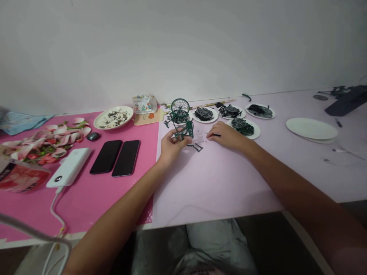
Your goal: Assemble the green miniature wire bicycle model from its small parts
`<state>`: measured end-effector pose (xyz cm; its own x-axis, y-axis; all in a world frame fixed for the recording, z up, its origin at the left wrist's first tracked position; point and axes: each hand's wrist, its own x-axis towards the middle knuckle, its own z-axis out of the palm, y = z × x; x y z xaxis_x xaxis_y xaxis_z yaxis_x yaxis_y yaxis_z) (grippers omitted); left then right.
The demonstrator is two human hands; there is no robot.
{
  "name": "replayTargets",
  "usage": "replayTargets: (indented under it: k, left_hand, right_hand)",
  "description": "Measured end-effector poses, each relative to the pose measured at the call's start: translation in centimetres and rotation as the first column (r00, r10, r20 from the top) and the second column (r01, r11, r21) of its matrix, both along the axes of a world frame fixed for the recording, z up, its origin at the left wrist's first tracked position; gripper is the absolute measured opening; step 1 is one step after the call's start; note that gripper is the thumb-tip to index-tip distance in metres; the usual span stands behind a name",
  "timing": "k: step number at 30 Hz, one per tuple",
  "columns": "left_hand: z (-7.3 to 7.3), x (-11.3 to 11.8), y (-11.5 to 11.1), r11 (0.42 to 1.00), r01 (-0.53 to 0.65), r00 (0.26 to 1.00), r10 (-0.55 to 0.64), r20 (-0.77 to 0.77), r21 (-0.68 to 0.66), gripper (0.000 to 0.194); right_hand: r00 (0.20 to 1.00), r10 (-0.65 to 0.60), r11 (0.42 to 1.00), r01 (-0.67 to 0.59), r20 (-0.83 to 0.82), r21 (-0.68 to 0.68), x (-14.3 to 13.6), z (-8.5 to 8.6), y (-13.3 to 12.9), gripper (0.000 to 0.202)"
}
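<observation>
- Head view: the left hand has its fingers grasping a dark green model bicycle, raised over the pale part of the worktop, a spoked wheel uppermost.
- The right hand, just right of it, has its fingers pinched around a slim dark tool pointing towards the bicycle.
- A small dark frame piece sits just below the left fingertips; whether it is attached cannot be told.
- Behind the hands, white plates carry heaps of dark parts, one of them just beyond the right wrist.
- Bare oval plates lie stacked farther right.
- On the pink side, two black phones lie between the left forearm and a white power bank.
- A bowl stands near the wall, behind a dark mouse.
</observation>
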<state>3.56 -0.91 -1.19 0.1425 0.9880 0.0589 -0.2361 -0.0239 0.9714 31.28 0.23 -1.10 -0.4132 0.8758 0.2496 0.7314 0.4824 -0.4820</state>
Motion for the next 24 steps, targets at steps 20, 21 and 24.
replayTargets:
  k: [20,21,24]
  left_hand:
    - [1.3,-0.5,0.2,0.992,-0.124,0.99,0.126,-0.056,0.031,0.058]
    - [1.3,-0.5,0.2,0.991,-0.132,0.989,0.134,-0.066,0.035,0.057]
    - [1.2,-0.6,0.4,0.989,-0.142,0.987,0.145,-0.072,0.047,0.057]
  right_hand:
    - [0.985,-0.157,0.952,0.172,-0.076,0.252,-1.1,0.1,-0.6,0.035]
    - [0.993,-0.108,0.969,0.116,-0.047,0.22,-1.4,-0.4,-0.6,0.036]
    - [0.999,-0.022,0.985,0.026,-0.025,0.171,-2.0,-1.2,-0.6,0.038]
